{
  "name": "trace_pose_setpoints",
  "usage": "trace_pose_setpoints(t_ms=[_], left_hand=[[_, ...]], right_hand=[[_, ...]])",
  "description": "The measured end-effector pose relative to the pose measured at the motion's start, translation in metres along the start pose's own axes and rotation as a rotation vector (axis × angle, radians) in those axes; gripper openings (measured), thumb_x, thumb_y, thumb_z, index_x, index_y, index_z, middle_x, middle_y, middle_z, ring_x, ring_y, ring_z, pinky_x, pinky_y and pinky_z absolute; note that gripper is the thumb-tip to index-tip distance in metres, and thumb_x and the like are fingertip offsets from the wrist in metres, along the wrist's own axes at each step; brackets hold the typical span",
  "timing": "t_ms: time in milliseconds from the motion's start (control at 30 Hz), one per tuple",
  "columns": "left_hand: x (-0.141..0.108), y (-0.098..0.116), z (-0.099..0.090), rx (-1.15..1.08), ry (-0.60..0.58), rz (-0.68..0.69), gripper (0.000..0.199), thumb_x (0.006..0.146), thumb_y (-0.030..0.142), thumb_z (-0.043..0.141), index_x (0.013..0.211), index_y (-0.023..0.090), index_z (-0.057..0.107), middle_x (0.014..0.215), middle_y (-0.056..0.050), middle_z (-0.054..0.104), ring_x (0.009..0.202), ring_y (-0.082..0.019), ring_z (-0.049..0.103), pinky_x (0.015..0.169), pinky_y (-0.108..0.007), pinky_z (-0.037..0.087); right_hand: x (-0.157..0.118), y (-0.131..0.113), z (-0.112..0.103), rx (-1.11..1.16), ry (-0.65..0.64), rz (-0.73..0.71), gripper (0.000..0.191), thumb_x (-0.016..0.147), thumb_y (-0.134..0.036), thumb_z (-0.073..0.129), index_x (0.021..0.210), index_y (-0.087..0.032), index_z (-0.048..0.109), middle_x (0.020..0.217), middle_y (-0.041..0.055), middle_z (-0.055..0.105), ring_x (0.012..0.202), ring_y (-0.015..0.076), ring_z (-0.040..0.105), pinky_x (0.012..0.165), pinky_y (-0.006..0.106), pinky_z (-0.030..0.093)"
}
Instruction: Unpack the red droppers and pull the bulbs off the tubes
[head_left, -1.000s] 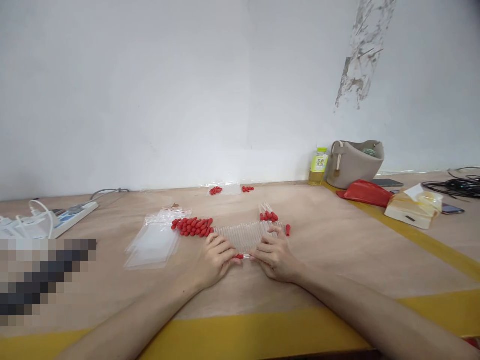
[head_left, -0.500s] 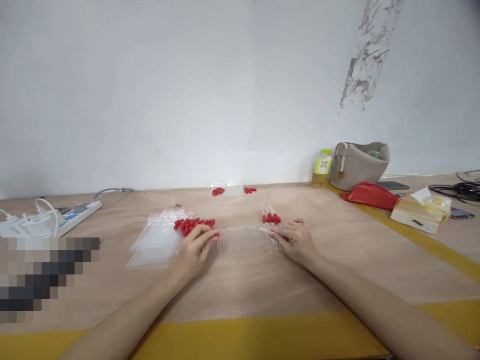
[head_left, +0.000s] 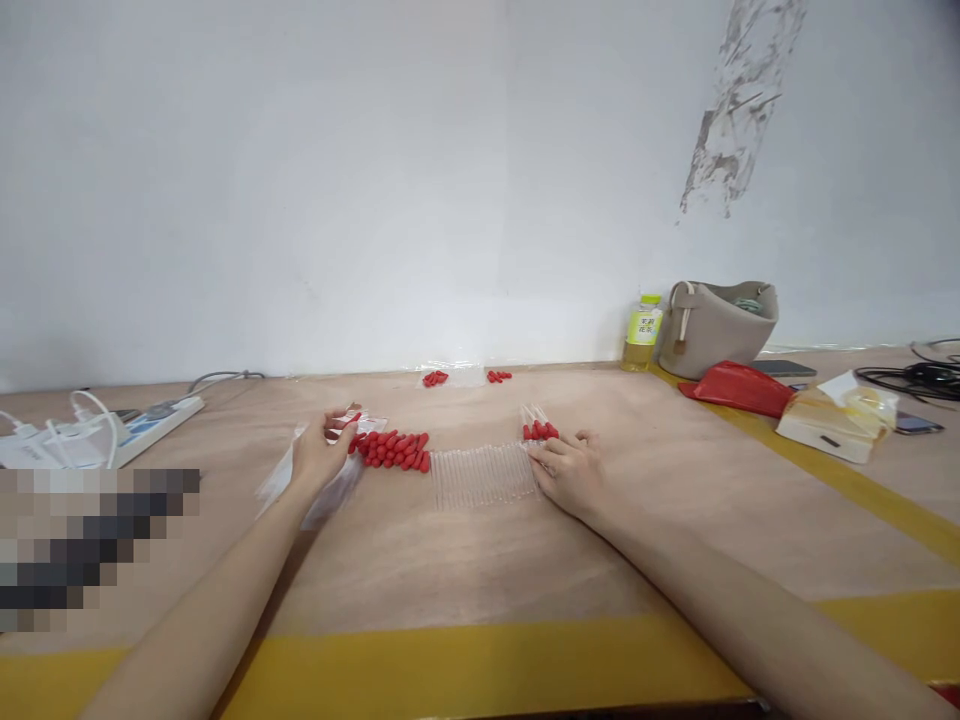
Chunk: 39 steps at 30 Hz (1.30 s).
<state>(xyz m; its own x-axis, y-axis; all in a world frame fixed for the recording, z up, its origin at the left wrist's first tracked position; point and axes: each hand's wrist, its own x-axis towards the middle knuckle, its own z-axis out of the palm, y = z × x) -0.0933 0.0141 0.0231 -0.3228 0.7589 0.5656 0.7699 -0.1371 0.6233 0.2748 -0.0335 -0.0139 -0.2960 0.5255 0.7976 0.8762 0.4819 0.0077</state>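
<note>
My left hand (head_left: pixel 321 450) is above the clear plastic bags (head_left: pixel 330 505), its thumb and fingers closed on a small red piece (head_left: pixel 355 420). Just right of it lies a pile of red pieces (head_left: pixel 391 449). A row of thin clear tubes (head_left: pixel 482 477) lies side by side in the middle of the table. My right hand (head_left: pixel 571 472) rests at the right end of this row, fingers bent together; what its fingertips hold, if anything, is hidden. Behind it sit several red-ended sticks (head_left: pixel 539 428) with pale stems.
Two small red groups (head_left: pixel 435 379) (head_left: pixel 499 377) lie on clear plastic by the wall. A power strip (head_left: pixel 161 425) is at left. A bottle (head_left: pixel 642 335), grey bag (head_left: pixel 716 330), red pouch (head_left: pixel 739 388), tissue pack (head_left: pixel 838 420), phones and black cables (head_left: pixel 926 378) stand or lie at right.
My left hand has moved left and away from me, from the tube row to above the bags, with a red piece in it. My right hand has shifted slightly left, down to the row's right end.
</note>
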Motion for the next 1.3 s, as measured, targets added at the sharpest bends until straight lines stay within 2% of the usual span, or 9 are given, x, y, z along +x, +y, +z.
trace_pose_setpoints(t_ms=[200,467,600,700,833,900,1033,1133,1300], left_hand=[[-0.002,-0.007,0.008,0.100,-0.067,0.036,0.030,0.070,0.045,0.050,0.083,0.020,0.059,0.085,-0.002,0.065,0.068,-0.017,0.057,0.063,-0.026,0.043],[-0.003,-0.004,0.004,0.127,-0.090,0.038,0.037,0.078,0.047,0.037,0.084,0.019,0.061,0.081,-0.004,0.066,0.076,-0.020,0.059,0.067,-0.027,0.041],[-0.003,-0.005,0.003,0.118,0.001,0.086,0.037,0.081,0.045,0.035,0.087,0.019,0.061,0.084,-0.004,0.065,0.078,-0.019,0.057,0.070,-0.028,0.041],[-0.006,0.002,0.001,0.153,0.162,0.216,0.032,0.081,0.040,0.039,0.086,0.018,0.061,0.087,-0.006,0.064,0.084,-0.020,0.055,0.080,-0.032,0.038],[-0.026,0.033,0.002,0.135,0.264,0.423,0.020,0.079,0.032,0.047,0.084,0.019,0.061,0.086,-0.005,0.062,0.087,-0.021,0.053,0.087,-0.036,0.033],[-0.042,0.057,0.006,0.084,0.163,0.506,0.015,0.077,0.030,0.050,0.075,0.019,0.059,0.078,-0.003,0.060,0.081,-0.019,0.053,0.082,-0.034,0.036],[-0.068,0.110,0.031,0.120,-0.283,0.676,0.017,0.077,0.033,0.051,0.070,0.020,0.058,0.078,-0.003,0.057,0.081,-0.019,0.051,0.076,-0.033,0.038],[-0.070,0.146,0.065,0.135,-0.485,0.581,0.017,0.076,0.029,0.052,0.089,0.021,0.060,0.092,-0.005,0.058,0.094,-0.020,0.049,0.082,-0.034,0.036],[-0.053,0.190,0.129,0.177,-0.627,0.356,0.027,0.072,0.045,0.054,0.076,0.020,0.064,0.087,-0.007,0.063,0.093,-0.024,0.053,0.079,-0.036,0.038]], right_hand=[[-0.001,-0.005,0.001,0.061,-0.045,0.001,0.016,0.079,-0.028,0.051,0.076,-0.023,0.067,0.065,0.0006,0.062,0.069,0.0132,0.049,0.078,0.034,0.020],[0.000,-0.008,-0.003,0.078,-0.095,-0.040,0.032,0.074,-0.050,0.054,0.080,-0.022,0.067,0.071,0.0025,0.061,0.074,0.0152,0.050,0.080,0.035,0.022],[-0.001,-0.009,-0.005,0.101,-0.085,-0.018,0.033,0.075,-0.051,0.053,0.081,-0.022,0.067,0.074,0.0032,0.061,0.075,0.0152,0.050,0.081,0.035,0.022],[0.000,-0.008,-0.008,0.106,-0.052,0.030,0.028,0.078,-0.046,0.052,0.081,-0.022,0.067,0.075,0.0029,0.061,0.075,0.0144,0.050,0.081,0.034,0.021],[0.002,0.001,-0.012,0.061,-0.041,0.108,0.026,0.085,-0.032,0.044,0.074,-0.020,0.066,0.073,0.0020,0.060,0.072,0.0127,0.050,0.080,0.034,0.020],[0.003,0.010,-0.014,0.036,-0.043,0.168,0.028,0.085,-0.029,0.043,0.071,-0.020,0.065,0.072,0.0018,0.060,0.072,0.0129,0.050,0.079,0.034,0.020],[0.003,0.032,-0.018,0.040,-0.028,0.343,0.028,0.082,-0.033,0.045,0.067,-0.021,0.065,0.070,0.0014,0.060,0.073,0.0147,0.051,0.075,0.034,0.021],[0.002,0.046,-0.018,0.082,-0.019,0.473,0.027,0.079,-0.037,0.046,0.068,-0.022,0.066,0.069,0.0013,0.060,0.072,0.0157,0.052,0.072,0.033,0.022],[0.000,0.057,-0.018,0.138,-0.021,0.611,0.029,0.076,-0.042,0.045,0.069,-0.024,0.067,0.070,0.0011,0.061,0.065,0.0151,0.052,0.067,0.032,0.025]])
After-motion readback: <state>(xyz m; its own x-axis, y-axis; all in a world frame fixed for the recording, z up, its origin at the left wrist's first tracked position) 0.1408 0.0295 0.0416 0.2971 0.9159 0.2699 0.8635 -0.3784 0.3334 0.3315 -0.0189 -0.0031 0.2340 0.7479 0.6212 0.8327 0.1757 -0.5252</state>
